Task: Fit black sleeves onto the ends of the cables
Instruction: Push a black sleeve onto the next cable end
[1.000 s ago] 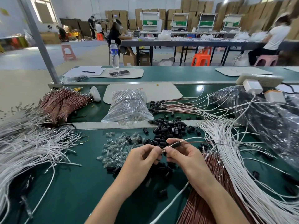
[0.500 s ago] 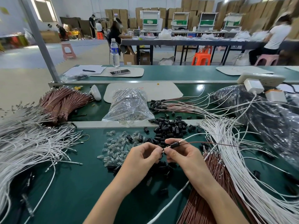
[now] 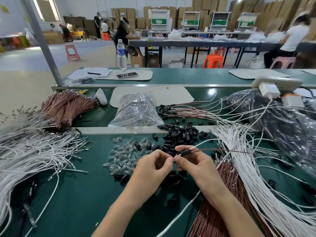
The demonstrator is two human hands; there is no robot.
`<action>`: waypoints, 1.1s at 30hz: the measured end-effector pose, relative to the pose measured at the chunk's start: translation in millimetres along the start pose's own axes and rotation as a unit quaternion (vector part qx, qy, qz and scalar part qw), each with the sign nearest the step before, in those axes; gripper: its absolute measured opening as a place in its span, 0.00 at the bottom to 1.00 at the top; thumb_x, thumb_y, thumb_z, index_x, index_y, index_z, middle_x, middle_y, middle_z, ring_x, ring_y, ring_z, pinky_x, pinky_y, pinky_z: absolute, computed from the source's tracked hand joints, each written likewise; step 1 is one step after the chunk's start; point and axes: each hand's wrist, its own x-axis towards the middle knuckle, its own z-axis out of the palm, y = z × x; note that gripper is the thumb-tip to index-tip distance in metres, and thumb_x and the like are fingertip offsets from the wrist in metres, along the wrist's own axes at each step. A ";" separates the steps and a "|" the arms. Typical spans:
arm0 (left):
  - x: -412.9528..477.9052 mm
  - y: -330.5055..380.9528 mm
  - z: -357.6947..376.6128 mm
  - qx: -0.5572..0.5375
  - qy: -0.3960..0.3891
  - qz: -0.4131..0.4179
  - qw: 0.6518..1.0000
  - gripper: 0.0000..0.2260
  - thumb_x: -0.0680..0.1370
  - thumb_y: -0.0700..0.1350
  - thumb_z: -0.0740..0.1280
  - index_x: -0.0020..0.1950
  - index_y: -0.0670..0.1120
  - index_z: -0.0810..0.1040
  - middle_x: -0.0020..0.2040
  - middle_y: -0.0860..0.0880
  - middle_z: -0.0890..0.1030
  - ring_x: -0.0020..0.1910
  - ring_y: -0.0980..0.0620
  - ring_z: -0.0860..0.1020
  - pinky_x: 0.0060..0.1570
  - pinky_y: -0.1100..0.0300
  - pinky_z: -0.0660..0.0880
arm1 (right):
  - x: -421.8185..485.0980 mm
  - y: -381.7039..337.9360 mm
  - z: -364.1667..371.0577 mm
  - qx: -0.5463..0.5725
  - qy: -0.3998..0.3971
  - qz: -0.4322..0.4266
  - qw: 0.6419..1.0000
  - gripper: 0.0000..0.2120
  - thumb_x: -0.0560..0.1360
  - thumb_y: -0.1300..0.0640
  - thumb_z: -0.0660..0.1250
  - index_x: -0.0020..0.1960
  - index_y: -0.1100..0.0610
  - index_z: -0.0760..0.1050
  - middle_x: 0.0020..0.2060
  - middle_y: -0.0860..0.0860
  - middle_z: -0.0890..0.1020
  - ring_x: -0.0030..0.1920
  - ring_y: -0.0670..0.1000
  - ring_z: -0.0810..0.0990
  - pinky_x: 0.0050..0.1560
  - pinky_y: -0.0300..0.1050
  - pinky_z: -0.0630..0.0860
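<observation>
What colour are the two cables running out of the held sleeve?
One white cable, one brown cable; head view.

a factory assembly hall, set up for hand work on cables

a long green workbench (image 3: 77, 202) runs in stepped rows with metal edging. at its left edge lie masses of white cables (image 3: 25, 151) and tied bundles of brown cables (image 3: 65, 108). near the middle sits a heap of loose black sleeves (image 3: 179, 134), beside small clear parts (image 3: 123, 156) and a clear bag (image 3: 136, 110) of more parts. beyond the bench's far edge, people (image 3: 294, 40) sit on plastic stools (image 3: 283, 61) at a long grey table (image 3: 196, 43), and stacked cardboard boxes (image 3: 213, 6) line the back wall of the wide, open room.
</observation>
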 end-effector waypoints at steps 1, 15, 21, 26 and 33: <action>-0.5 -0.6 1.4 0.004 0.006 0.009 1.000 0.06 0.81 0.49 0.68 0.45 0.52 0.82 0.37 0.53 0.84 0.34 0.60 0.76 0.38 0.60 0.76 | 0.2 0.2 0.1 0.006 0.001 0.003 1.000 0.12 0.69 0.51 0.75 0.52 0.42 0.84 0.42 0.49 0.87 0.42 0.45 0.85 0.45 0.35 0.80; -3.2 -3.2 5.6 0.036 0.032 0.048 0.998 0.04 0.81 0.52 0.68 0.47 0.58 0.81 0.39 0.58 0.84 0.35 0.62 0.78 0.36 0.72 0.71 | 1.2 5.1 -0.9 0.003 0.009 0.039 0.999 0.11 0.70 0.45 0.74 0.47 0.49 0.87 0.42 0.54 0.88 0.42 0.50 0.86 0.44 0.39 0.82; -3.5 -2.9 6.6 0.056 0.042 0.056 0.996 0.05 0.81 0.49 0.69 0.46 0.57 0.81 0.40 0.60 0.83 0.36 0.63 0.78 0.37 0.73 0.70 | 1.4 5.5 0.1 -0.008 0.016 0.045 0.999 0.09 0.71 0.47 0.74 0.44 0.51 0.87 0.41 0.55 0.87 0.40 0.50 0.86 0.42 0.39 0.82; -4.7 -2.2 5.4 0.076 0.039 0.066 0.994 0.04 0.81 0.51 0.69 0.47 0.59 0.80 0.39 0.61 0.83 0.36 0.61 0.78 0.36 0.73 0.70 | 1.7 5.7 0.3 0.001 0.014 0.048 0.999 0.10 0.71 0.49 0.73 0.42 0.55 0.87 0.39 0.56 0.87 0.38 0.50 0.86 0.40 0.39 0.81; -3.7 0.5 5.6 0.044 0.035 0.037 0.998 0.05 0.80 0.50 0.68 0.44 0.55 0.79 0.36 0.60 0.82 0.32 0.62 0.76 0.33 0.72 0.70 | 1.8 2.5 -0.8 -0.012 0.003 0.034 0.999 0.09 0.71 0.50 0.73 0.42 0.56 0.87 0.39 0.56 0.87 0.39 0.50 0.86 0.41 0.39 0.81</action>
